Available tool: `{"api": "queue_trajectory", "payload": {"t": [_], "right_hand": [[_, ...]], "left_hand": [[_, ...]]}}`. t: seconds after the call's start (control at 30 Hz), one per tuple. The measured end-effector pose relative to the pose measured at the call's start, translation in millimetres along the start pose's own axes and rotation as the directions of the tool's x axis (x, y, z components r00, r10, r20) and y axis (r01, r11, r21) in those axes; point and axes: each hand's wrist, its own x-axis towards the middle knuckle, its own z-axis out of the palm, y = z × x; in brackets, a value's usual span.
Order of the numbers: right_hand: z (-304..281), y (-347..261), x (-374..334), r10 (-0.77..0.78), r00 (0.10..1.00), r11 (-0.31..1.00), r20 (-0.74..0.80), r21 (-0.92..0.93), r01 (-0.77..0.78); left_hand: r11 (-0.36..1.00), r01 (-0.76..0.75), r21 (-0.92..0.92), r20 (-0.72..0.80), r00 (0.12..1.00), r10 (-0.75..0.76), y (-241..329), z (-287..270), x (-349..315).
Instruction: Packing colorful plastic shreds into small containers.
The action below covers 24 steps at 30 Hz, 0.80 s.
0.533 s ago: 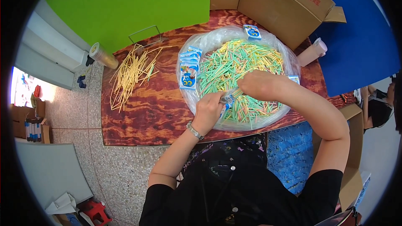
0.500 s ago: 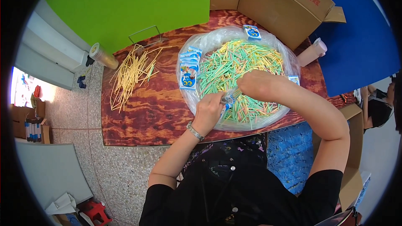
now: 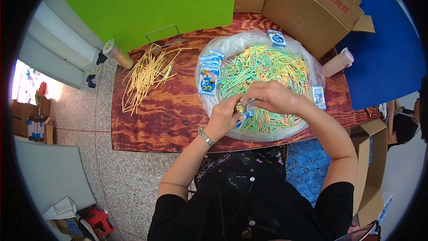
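In my left hand (image 3: pixel 224 118) is a small blue-and-white packet (image 3: pixel 243 118), upright, with ends of thin pastel sticks showing at its mouth. My right hand (image 3: pixel 273 97) has its fingers closed at the packet's upper edge; its fingertips are partly hidden. Both hands are over the near part of a large heap of green, yellow and pink sticks (image 3: pixel 256 67) lying in a clear plastic bag (image 3: pixel 232 43). More packets of the same look (image 3: pixel 208 80) overlap on the bag's left side. One packet (image 3: pixel 277 38) lies at the far rim, another (image 3: pixel 318 97) at the right.
Left on the red-brown wooden table (image 3: pixel 147 129) lie long yellow sticks (image 3: pixel 145 78), near a wire stand (image 3: pixel 162 35) and a clear stacked-cup tube (image 3: pixel 118 55). Cardboard boxes (image 3: pixel 307 13) stand behind. A pink bottle (image 3: pixel 339 62) is at the right. Another person (image 3: pixel 401 122) sits far right.
My right hand has lifted off the heap and turned, its fingers now at the packet's mouth. The left hand keeps the packet, now more upright. The whole view has shifted slightly.
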Motion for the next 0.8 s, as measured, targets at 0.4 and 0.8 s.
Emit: {"api": "queue_trajectory", "payload": {"t": [0.4, 0.8], "right_hand": [[78.3, 32.3, 50.4, 0.115, 0.857, 0.973, -0.503, 0.233, 0.006], [93.8, 71.8, 54.9, 0.268, 0.882, 0.938, -0.387, -0.102, -0.33]], "left_hand": [[0.966, 0.259, 0.014, -0.264, 0.933, -0.246, -48.9, -38.4, -28.4], [0.904, 0.054, 0.424, -0.064, 0.997, -0.03, -101.3, -14.9, -36.1]]}}
